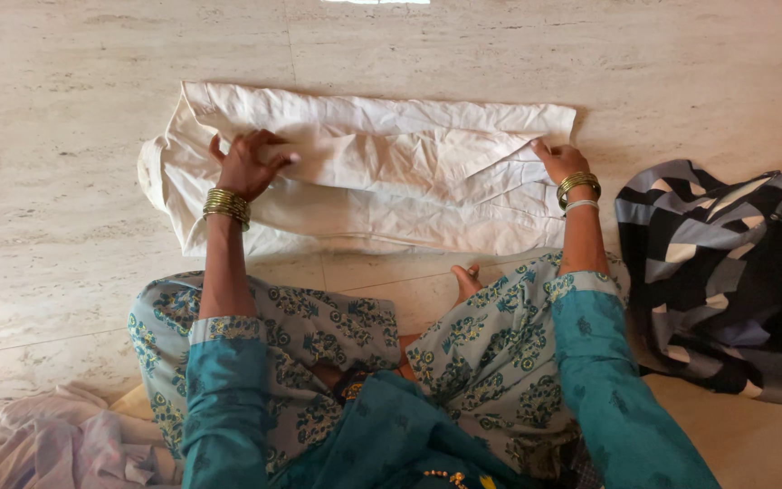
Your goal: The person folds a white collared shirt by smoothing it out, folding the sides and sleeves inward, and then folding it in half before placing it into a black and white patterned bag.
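A white garment [382, 172] lies spread lengthwise on the pale stone floor in front of my crossed legs. My left hand [248, 163] rests on its left part, fingers curled around a fold of the cloth. My right hand [558, 161] pinches the cloth near its right edge. Gold bangles sit on both wrists. A folded flap of the garment runs between the two hands.
A black, grey and white patterned cloth [726, 272] lies heaped on the floor to my right. A crumpled pale lilac cloth [56, 444] sits at my lower left. My bare foot [466, 279] pokes out below the white garment.
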